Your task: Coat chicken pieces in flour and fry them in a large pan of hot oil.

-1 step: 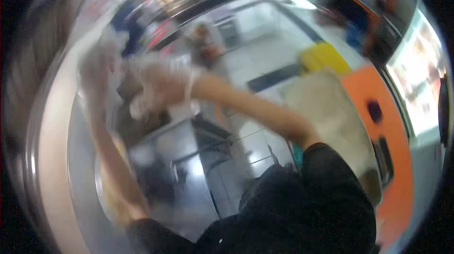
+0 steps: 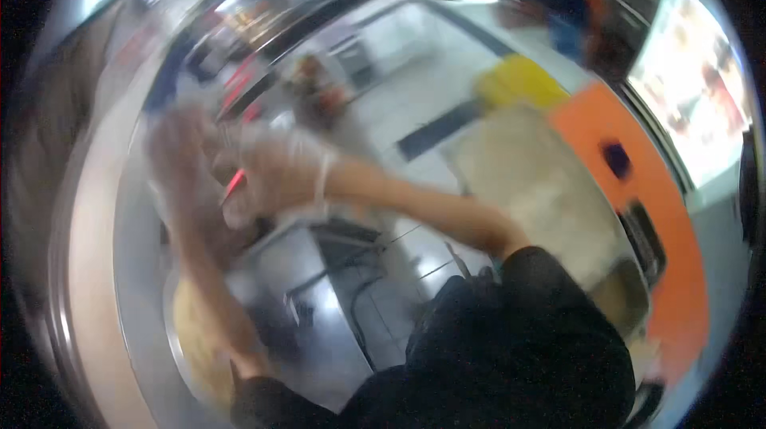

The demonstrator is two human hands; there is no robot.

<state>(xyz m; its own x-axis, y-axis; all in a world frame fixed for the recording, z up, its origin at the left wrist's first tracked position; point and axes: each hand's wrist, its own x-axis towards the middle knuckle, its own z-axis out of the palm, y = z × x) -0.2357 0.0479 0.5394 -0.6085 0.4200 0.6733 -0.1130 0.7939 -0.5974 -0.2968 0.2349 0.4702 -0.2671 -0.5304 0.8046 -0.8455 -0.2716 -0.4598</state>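
Seen from above through heavy motion blur, a person in a black top works with both hands raised in the centre-left of the frame. The right hand, in a thin clear glove, is curled loosely around a small red item that shows at its left edge; the blur hides how tight the hold is and what the item is. The right arm reaches in from the lower right, bare from the black sleeve to the glove's cuff, bent slightly at the elbow. The left hand, also gloved, hangs just left of the right one, fingers spread upward; whether it holds anything cannot be told. Its forearm rises from the lower left of the frame. Beneath the hands lies a steel counter, with a yellowish shape at lower left.
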